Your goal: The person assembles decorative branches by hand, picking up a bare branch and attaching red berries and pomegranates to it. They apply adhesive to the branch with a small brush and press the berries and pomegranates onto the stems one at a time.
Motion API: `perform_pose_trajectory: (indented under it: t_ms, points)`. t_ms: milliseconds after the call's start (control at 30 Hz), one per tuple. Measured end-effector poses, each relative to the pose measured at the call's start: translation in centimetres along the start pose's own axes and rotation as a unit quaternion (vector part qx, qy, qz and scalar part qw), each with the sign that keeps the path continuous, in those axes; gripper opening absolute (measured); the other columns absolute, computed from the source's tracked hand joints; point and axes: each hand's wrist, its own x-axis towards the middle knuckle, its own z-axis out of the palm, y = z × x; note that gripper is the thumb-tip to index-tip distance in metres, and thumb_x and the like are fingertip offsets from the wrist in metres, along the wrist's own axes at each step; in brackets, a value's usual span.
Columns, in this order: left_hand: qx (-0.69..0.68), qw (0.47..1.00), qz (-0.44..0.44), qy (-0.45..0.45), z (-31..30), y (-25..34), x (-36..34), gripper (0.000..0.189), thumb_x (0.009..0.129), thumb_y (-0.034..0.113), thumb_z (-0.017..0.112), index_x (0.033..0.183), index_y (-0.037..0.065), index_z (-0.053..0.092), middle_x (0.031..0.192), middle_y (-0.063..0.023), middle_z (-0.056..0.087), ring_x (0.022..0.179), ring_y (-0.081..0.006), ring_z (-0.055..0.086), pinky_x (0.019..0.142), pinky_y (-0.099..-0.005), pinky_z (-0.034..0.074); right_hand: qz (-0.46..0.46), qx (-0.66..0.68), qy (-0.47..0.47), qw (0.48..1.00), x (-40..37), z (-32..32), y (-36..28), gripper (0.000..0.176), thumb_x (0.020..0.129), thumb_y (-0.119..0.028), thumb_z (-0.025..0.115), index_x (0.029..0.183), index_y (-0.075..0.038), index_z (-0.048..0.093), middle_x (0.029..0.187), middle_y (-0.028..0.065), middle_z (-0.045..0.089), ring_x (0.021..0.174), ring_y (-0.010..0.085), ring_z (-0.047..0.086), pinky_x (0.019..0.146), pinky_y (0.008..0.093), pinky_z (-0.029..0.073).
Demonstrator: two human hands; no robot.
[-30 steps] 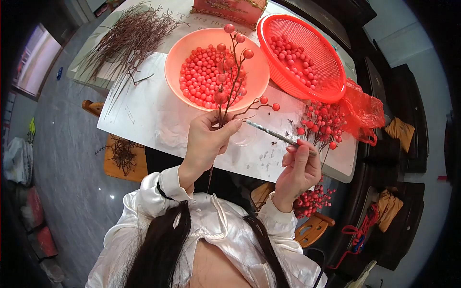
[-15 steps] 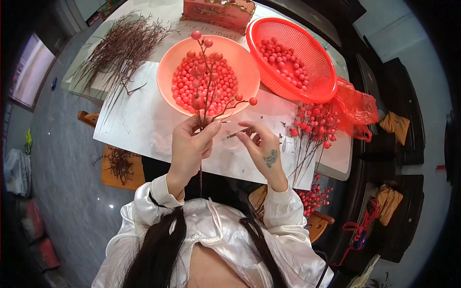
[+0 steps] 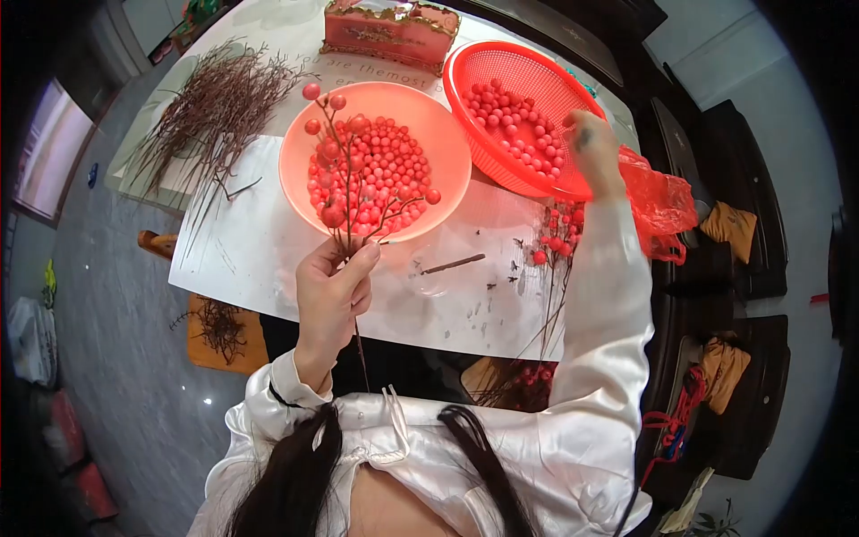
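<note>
My left hand (image 3: 333, 285) is closed around the stem of a brown artificial berry branch (image 3: 347, 179). The branch stands upright in front of a pink bowl (image 3: 291, 134), and red berries sit on several of its twigs. Loose red berries (image 3: 398, 148) fill the bottom of that bowl. At the right rim of a red mesh basket (image 3: 470, 121), my right hand (image 3: 592, 148) reaches over the inside, its fingers blurred and mostly hidden. More red berries (image 3: 510, 107) lie in the basket. A thin dark stick (image 3: 453, 264) rests on the white table between my hands.
Bare brown twigs (image 3: 210, 112) are heaped at the back left. Finished-looking berry sprays (image 3: 559, 237) lie at right, beside a red plastic bag (image 3: 662, 206). A pink tissue box (image 3: 389, 36) stands at the back. Twigs (image 3: 222, 324) also lie on a wooden stool (image 3: 201, 345).
My right hand has let go of the thin dark stick, now on the table, and moved up and right to the basket. My left hand, still holding the branch, has shifted slightly left and down.
</note>
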Motion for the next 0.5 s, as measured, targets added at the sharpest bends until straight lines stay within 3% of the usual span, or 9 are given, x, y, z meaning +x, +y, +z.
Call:
perform_pose_trajectory:
  t_ms: [67,133,167,300,433,500]
  points:
    - [-0.005,1.000,0.004,0.007,-0.1,0.5,-0.1,0.010,0.081,0.007,0.062,0.086,0.002,0.055,0.063,0.0029,0.048,0.039,0.0000,0.031,0.034,-0.0169,0.020,-0.032,-0.019,-0.054,0.998,3.6,4.6,5.1,0.015,0.077,-0.008,0.053,0.087,-0.004,0.062,0.082,0.0109,0.061,0.072,0.0169,0.057,0.062,0.0306,0.042]
    - [-0.009,1.000,0.010,0.014,-0.4,0.7,-0.1,0.009,0.082,0.007,0.061,0.086,0.002,0.055,0.063,0.0027,0.048,0.039,-0.0001,0.031,0.033,-0.0169,0.020,-0.035,0.020,-0.123,0.992,5.1,9.3,9.8,0.018,0.077,-0.012,0.051,0.090,-0.008,0.063,0.082,0.0084,0.060,0.080,0.0210,0.058,0.068,0.0316,0.043]
    - [-0.011,1.000,0.014,0.018,-0.6,0.8,-0.1,0.008,0.082,0.006,0.061,0.086,0.002,0.055,0.063,0.0027,0.048,0.039,-0.0001,0.031,0.033,-0.0169,0.020,-0.040,-0.026,-0.176,0.983,5.4,10.1,10.2,0.020,0.077,-0.013,0.051,0.094,-0.010,0.061,0.083,0.0120,0.060,0.083,0.0279,0.058,0.071,0.0349,0.045]
    - [-0.011,0.999,0.020,0.024,-0.8,1.1,-0.4,0.008,0.081,0.006,0.061,0.085,0.001,0.055,0.063,0.0028,0.048,0.039,-0.0003,0.031,0.033,-0.0170,0.020,-0.047,-0.118,-0.277,0.952,5.5,10.9,9.6,0.017,0.078,-0.014,0.050,0.092,-0.010,0.058,0.088,0.0137,0.060,0.085,0.0308,0.058,0.072,0.0388,0.046]
    - [-0.002,1.000,0.018,0.000,-0.3,0.6,-0.8,0.011,0.081,0.006,0.063,0.087,0.000,0.056,0.061,0.0034,0.048,0.039,0.0000,0.032,0.033,-0.0172,0.020,-0.055,-0.168,-0.276,0.945,5.7,10.1,8.4,0.014,0.078,-0.015,0.050,0.090,-0.010,0.055,0.092,0.0153,0.060,0.088,0.0336,0.058,0.072,0.0427,0.047]
    - [0.019,1.000,0.007,-0.003,0.3,0.5,-0.9,0.012,0.081,0.006,0.062,0.089,-0.001,0.057,0.060,0.0037,0.047,0.039,0.0001,0.032,0.033,-0.0173,0.020,0.022,-0.172,-0.187,0.967,5.5,7.9,6.0,0.014,0.077,-0.014,0.053,0.090,-0.010,0.052,0.093,0.0175,0.059,0.087,0.0347,0.059,0.070,0.0449,0.047]
